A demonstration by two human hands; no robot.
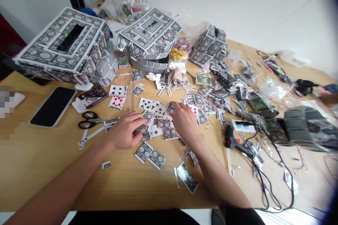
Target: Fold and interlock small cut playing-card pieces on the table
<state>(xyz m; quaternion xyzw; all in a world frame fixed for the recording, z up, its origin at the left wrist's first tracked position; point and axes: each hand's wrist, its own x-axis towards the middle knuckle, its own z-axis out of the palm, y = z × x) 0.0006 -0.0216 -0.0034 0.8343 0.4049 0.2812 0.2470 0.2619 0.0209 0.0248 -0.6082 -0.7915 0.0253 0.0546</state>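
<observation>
My left hand (128, 130) is over the left side of a spread of playing cards, its fingers curled round a patterned card piece (142, 130). My right hand (182, 117) reaches in from the right, with its fingertips bent onto a small patterned card (171, 108) at the top of the spread. Between my hands lie face-up cards (150, 106) and patterned cut pieces (163, 123). Two patterned cards (150, 154) lie below, nearer the table's front edge. Scissors (91, 120) with black handles rest left of my left hand.
A phone (54, 107) lies at the left. Card-covered boxes (63, 45) and a lidded one (150, 35) stand at the back. A heap of card scraps (219, 84), a glue gun (235, 142) with black cables (280, 151), and a grey rounded card object (306, 126) occupy the right.
</observation>
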